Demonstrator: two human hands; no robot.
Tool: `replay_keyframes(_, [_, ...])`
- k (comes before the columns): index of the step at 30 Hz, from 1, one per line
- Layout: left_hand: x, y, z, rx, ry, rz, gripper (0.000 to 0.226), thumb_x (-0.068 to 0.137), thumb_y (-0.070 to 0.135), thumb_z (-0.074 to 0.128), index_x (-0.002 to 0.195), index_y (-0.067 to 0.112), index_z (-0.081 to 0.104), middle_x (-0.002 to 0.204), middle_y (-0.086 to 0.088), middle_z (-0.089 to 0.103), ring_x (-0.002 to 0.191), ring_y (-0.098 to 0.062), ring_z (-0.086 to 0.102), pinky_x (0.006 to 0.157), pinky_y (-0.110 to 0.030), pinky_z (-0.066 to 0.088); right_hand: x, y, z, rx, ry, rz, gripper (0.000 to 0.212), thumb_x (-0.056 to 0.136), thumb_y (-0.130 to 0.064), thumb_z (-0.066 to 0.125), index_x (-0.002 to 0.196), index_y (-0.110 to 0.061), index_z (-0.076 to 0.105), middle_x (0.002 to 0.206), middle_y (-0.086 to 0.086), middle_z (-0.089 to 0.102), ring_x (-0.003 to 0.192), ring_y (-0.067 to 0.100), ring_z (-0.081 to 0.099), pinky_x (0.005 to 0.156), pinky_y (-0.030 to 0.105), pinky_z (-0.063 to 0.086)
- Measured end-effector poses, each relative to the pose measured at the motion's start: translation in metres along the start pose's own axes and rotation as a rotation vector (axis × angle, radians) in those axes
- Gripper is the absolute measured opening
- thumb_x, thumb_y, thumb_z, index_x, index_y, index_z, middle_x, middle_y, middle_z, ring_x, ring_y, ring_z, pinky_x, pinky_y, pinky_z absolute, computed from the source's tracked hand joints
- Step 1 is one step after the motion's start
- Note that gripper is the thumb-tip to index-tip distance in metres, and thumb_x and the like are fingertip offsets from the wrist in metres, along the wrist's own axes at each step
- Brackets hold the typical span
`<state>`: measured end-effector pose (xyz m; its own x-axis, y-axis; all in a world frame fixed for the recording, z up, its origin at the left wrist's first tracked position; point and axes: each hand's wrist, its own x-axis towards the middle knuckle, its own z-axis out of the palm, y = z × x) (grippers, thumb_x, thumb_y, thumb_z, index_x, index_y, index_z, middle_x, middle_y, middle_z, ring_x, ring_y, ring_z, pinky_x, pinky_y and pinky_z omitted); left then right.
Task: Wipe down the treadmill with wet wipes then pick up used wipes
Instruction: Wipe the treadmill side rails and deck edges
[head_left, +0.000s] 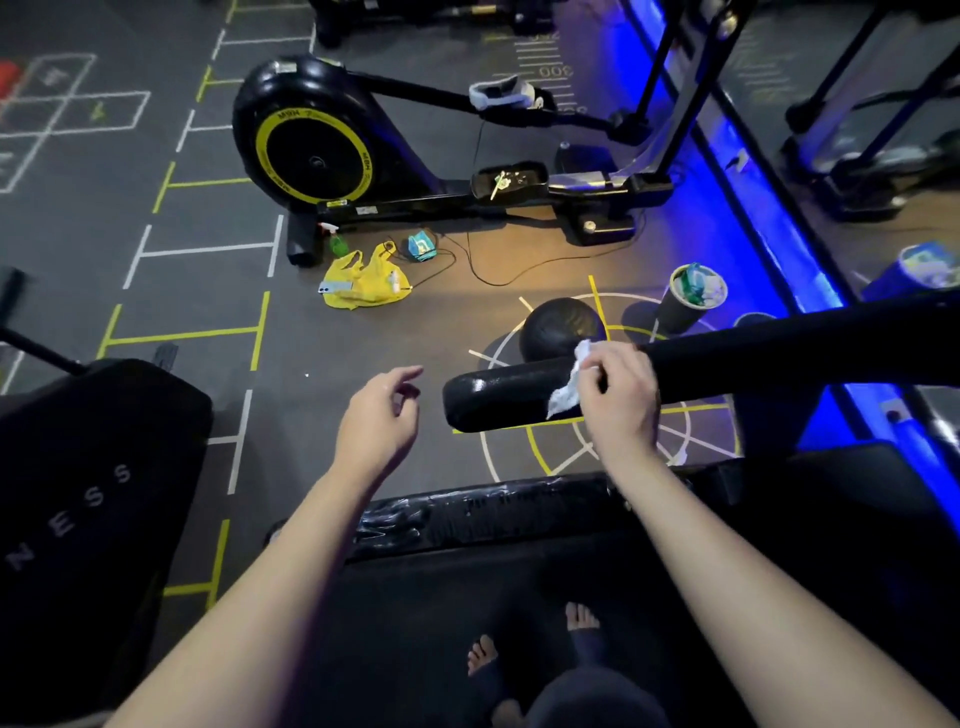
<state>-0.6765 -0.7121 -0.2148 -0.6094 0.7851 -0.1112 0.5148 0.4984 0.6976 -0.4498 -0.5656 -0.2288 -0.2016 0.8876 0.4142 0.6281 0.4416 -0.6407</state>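
My right hand (618, 389) grips a crumpled white wet wipe (566, 391) against the black padded treadmill handrail (498, 397), close to its rounded end. My left hand (382, 415) hovers left of the rail's end with fingers loosely curled, holding nothing. The treadmill's side rail (467, 519) below shows wet streaks. My bare feet stand on the dark belt (415, 623). A small white wipe scrap (680, 458) lies by the deck edge under my right forearm.
On the floor ahead lie a yellow plastic bag (371, 283), a green spray bottle (335, 241) and a teal wipes pack (422, 247). A dark bin (691, 301) holds rubbish. A black ball (561, 327) sits beyond the handrail. A rowing machine (322, 135) stands further off.
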Motion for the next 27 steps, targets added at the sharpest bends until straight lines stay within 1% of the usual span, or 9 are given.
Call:
replay_keyframes(5, [-0.005,0.015,0.014,0.004,0.105,0.052,0.046,0.092,0.005,0.055,0.130,0.026,0.068,0.105,0.006,0.070,0.079,-0.018,0.059,0.082,-0.035,0.052,-0.029,-0.025,0.066,0.081,-0.187,-0.344,0.031,0.082,0.008,0.055,0.106,0.001,0.074,0.110,0.014,0.073,0.110,0.031,0.068,0.107,0.040,0.048])
replay_keyframes(9, [0.001,0.027,0.014,0.001,0.177,0.094,0.047,0.090,0.004,0.055,0.130,0.025,0.067,0.104,0.004,0.071,0.077,-0.020,0.060,0.079,-0.034,0.050,-0.033,-0.044,0.073,0.161,-0.356,-0.508,0.024,0.082,0.006,0.062,0.103,0.001,0.071,0.117,0.016,0.070,0.116,0.029,0.064,0.106,0.040,0.047])
replay_keyframes(11, [0.004,0.038,0.016,0.014,0.194,0.104,0.048,0.090,0.004,0.055,0.131,0.025,0.066,0.105,0.005,0.070,0.075,-0.019,0.058,0.077,-0.033,0.048,-0.035,-0.043,0.056,0.214,-0.416,-0.509,0.013,0.087,-0.002,0.057,0.094,-0.003,0.068,0.109,0.013,0.069,0.106,0.029,0.064,0.098,0.044,0.050])
replay_keyframes(13, [0.004,0.051,0.022,0.027,0.172,0.132,0.047,0.090,0.005,0.056,0.131,0.026,0.066,0.107,0.006,0.069,0.077,-0.019,0.058,0.077,-0.033,0.046,-0.044,-0.032,0.028,0.277,-0.441,-0.325,0.007,0.087,-0.007,0.060,0.087,-0.007,0.067,0.094,0.007,0.069,0.093,0.026,0.065,0.084,0.043,0.054])
replay_keyframes(17, [0.000,0.086,0.052,0.115,0.028,0.331,0.039,0.090,0.014,0.065,0.126,0.030,0.068,0.110,0.007,0.067,0.094,-0.022,0.067,0.076,-0.036,0.053,-0.047,0.028,-0.050,0.242,-0.251,0.362,0.017,0.088,-0.006,0.060,0.080,-0.019,0.069,0.072,-0.013,0.069,0.067,0.005,0.066,0.064,0.028,0.054])
replay_keyframes(20, [-0.003,0.121,0.080,0.217,-0.046,0.463,0.034,0.093,0.024,0.069,0.126,0.030,0.070,0.113,0.003,0.066,0.099,-0.027,0.068,0.071,-0.038,0.053,-0.022,0.081,-0.106,0.212,0.049,0.752,0.013,0.090,-0.012,0.062,0.083,-0.017,0.072,0.076,-0.005,0.069,0.081,0.025,0.068,0.066,0.030,0.046])
replay_keyframes(22, [-0.005,0.146,0.098,0.240,-0.079,0.489,0.034,0.095,0.028,0.068,0.129,0.029,0.070,0.119,0.002,0.067,0.103,-0.029,0.067,0.071,-0.037,0.050,-0.006,0.100,-0.135,0.293,0.197,0.876,0.015,0.085,-0.011,0.066,0.078,-0.020,0.076,0.075,-0.006,0.074,0.082,0.021,0.071,0.072,0.034,0.055])
replay_keyframes(25, [-0.005,0.177,0.121,0.276,-0.111,0.494,0.037,0.097,0.037,0.067,0.133,0.030,0.068,0.129,0.007,0.065,0.111,-0.024,0.066,0.075,-0.036,0.051,0.004,0.112,-0.163,0.450,0.294,0.947,0.024,0.081,-0.008,0.064,0.067,-0.023,0.075,0.071,-0.009,0.075,0.072,0.011,0.069,0.075,0.034,0.057])
replay_keyframes(27, [-0.004,0.187,0.133,0.367,-0.165,0.481,0.044,0.096,0.042,0.067,0.139,0.033,0.063,0.135,0.008,0.062,0.113,-0.023,0.066,0.074,-0.036,0.053,0.005,0.119,-0.172,0.566,0.331,1.019,0.016,0.080,-0.013,0.065,0.072,-0.021,0.077,0.078,-0.001,0.077,0.075,0.017,0.070,0.077,0.041,0.059])
